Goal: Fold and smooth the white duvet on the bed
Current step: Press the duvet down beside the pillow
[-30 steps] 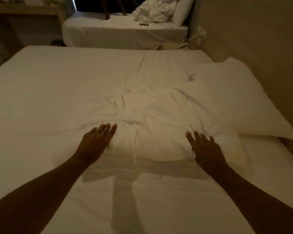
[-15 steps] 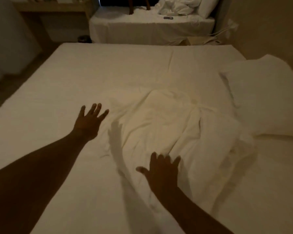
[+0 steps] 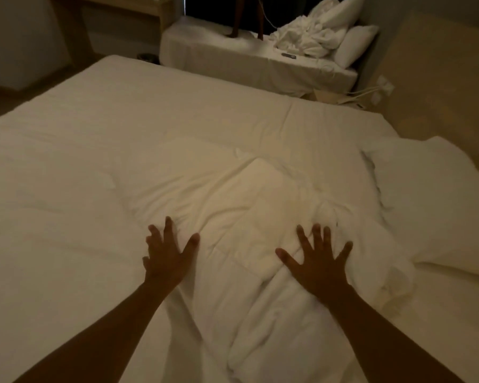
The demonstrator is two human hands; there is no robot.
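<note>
Duvet [image 3: 233,205] lies mid-bed, bunched into a rumpled heap on the bed [image 3: 67,175], roughly between our two arms and running toward the near edge; the rest of the bed surface reads flat. On the right, a pillow [image 3: 432,200] sits just beside the heap, touching its rumpled right edge as far as we can tell. Beyond the far edge there's a second bed [image 3: 210,53] with a crumpled pile of bedding [image 3: 304,40] and someone's legs [image 3: 246,20] standing on it, not our concern. Light is dim, fine creases hard to read. Right hand [image 3: 320,265]: fingers spread and straight, palm down on the heap's right part, grasping nothing. Left hand [image 3: 169,254]: fingers splayed, palm down at the heap's left edge, also holding nothing; slightly blurred, so we can't tell how firmly it presses. We judge we're in the smoothing step, not the folding one: no clean fold line shows and the centre is a knot of ridges. Next move probably calls for sweeping both flat palms outward and away from the middle to push the ridges out, then finding an edge or corner to pull straight. Watch the pillow: a rightward sweep could shove fabric up against it.
</note>
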